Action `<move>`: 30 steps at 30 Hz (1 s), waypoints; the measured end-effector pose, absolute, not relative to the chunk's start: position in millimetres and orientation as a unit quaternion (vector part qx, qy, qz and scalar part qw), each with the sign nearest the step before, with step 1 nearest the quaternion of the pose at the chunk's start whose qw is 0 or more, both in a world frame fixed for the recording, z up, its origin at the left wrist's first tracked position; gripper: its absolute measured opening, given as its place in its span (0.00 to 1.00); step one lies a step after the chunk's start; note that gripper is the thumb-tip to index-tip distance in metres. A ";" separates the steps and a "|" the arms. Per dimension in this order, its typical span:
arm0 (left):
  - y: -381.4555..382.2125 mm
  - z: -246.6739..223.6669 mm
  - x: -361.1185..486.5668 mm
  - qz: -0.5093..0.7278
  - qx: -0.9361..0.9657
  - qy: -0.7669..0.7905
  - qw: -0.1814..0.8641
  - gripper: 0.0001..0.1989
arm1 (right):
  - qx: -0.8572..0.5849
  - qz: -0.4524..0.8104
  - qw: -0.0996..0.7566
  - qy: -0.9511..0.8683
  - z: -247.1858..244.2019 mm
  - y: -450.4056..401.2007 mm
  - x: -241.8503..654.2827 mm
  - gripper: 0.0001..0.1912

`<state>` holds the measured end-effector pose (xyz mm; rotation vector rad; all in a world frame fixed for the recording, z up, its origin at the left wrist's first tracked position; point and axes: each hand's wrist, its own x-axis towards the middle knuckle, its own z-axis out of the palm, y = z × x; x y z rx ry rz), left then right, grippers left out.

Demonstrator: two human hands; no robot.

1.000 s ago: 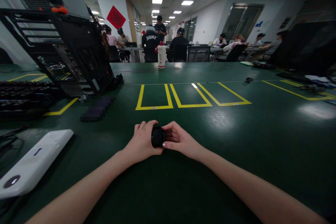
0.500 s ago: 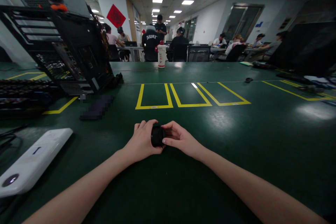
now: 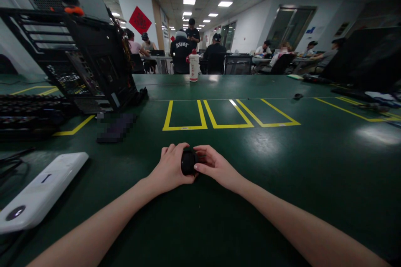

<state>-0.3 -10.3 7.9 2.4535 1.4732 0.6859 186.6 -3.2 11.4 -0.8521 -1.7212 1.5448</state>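
A small black rounded object [image 3: 188,162] is between my two hands, low over the green table [image 3: 200,225]; its exact kind does not show. My left hand [image 3: 172,163] wraps around its left side, with the thumb along the near edge and the fingers over the far side. From the right, my right hand [image 3: 216,166] grips it with the thumb on its near right edge. The fingers of that hand curl behind, and their tips are partly hidden. Both forearms reach in from the bottom corners.
Yellow tape frames [image 3: 185,128] mark the table ahead. On the left are an open black computer case [image 3: 103,66], a dark blurred flat item [image 3: 116,128] and a white device [image 3: 44,192]. A white bottle with a red lid [image 3: 194,66] stands at the far edge. Several people sit beyond.
The whole view has shifted very slightly. Both hands keep the same hold on the black object, with no clear movement of the fingers.
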 end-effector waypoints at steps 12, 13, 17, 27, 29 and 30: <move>-9.2 5.0 0.0 0.234 0.831 0.497 0.085 0.34 | -0.277 0.629 0.330 -0.647 6.3 -0.5 187.1 0.17; -9.4 5.6 0.1 0.236 0.831 0.496 0.086 0.34 | -0.286 0.624 0.330 -0.648 7.1 -1.1 186.9 0.15; -10.8 7.9 -0.3 0.236 0.830 0.496 0.102 0.33 | -0.313 0.596 0.333 -0.661 11.4 -3.7 186.1 0.14; -12.3 9.1 -1.4 0.230 0.825 0.503 0.112 0.34 | -0.281 0.626 0.317 -0.655 8.8 -1.9 187.9 0.21; -12.7 9.1 -1.3 0.233 0.825 0.503 0.107 0.34 | -0.279 0.628 0.320 -0.652 7.2 -1.2 187.6 0.21; -13.0 9.5 -1.2 0.233 0.826 0.502 0.106 0.34 | -0.282 0.628 0.320 -0.651 7.0 -1.2 187.3 0.19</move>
